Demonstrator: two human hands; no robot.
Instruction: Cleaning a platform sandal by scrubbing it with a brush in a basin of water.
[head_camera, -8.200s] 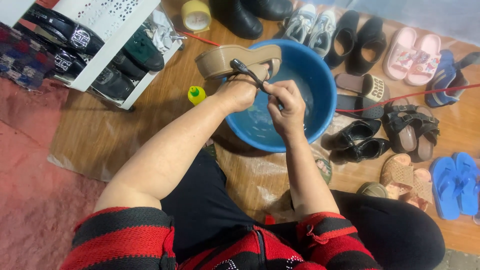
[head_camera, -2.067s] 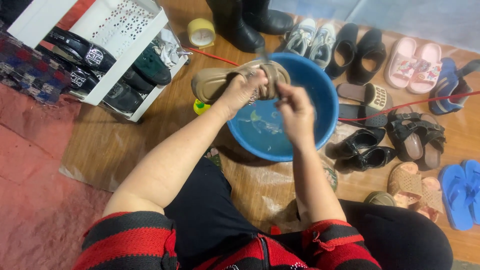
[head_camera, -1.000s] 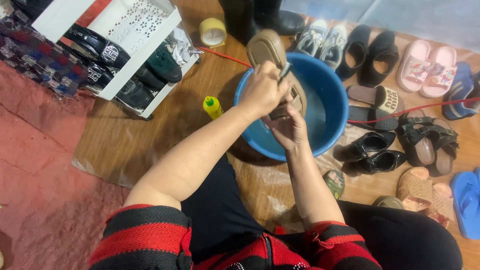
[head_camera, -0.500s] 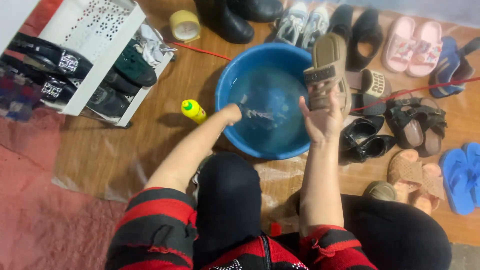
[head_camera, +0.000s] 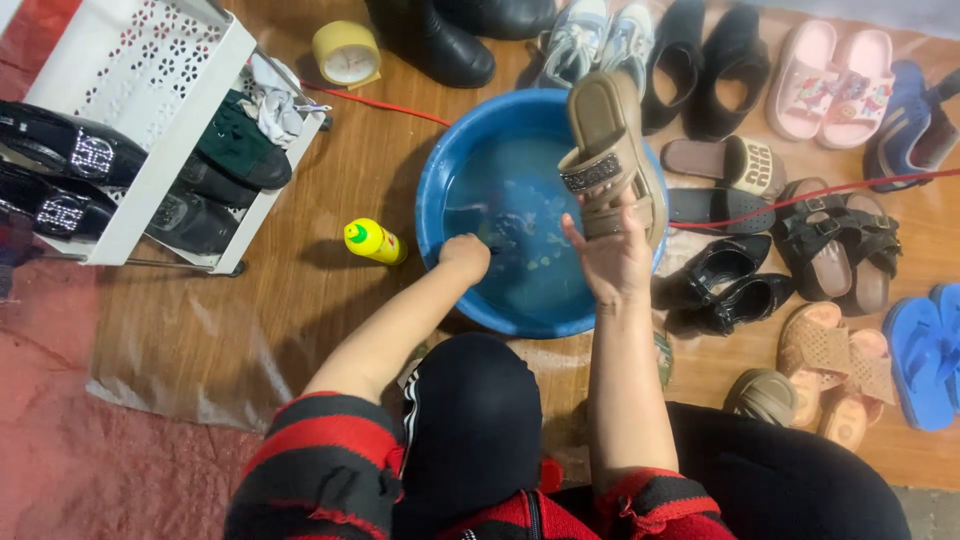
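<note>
Right hand pinches the tan wedge sandal at the blue basin's 2 o'clock rim; left hand, fisted, dips in the water—best to keep the sandal over the basin so drips fall inside.

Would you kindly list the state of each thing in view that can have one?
Blue basin: upright, holding water.
Tan sandal: lifted over the basin, gripped by the right hand.
Left hand: closed, dipped at the water's edge.
Yellow bottle: lying on its side, capped.
White shoe rack: standing, loaded with dark shoes.
Black boots: upright.
</note>
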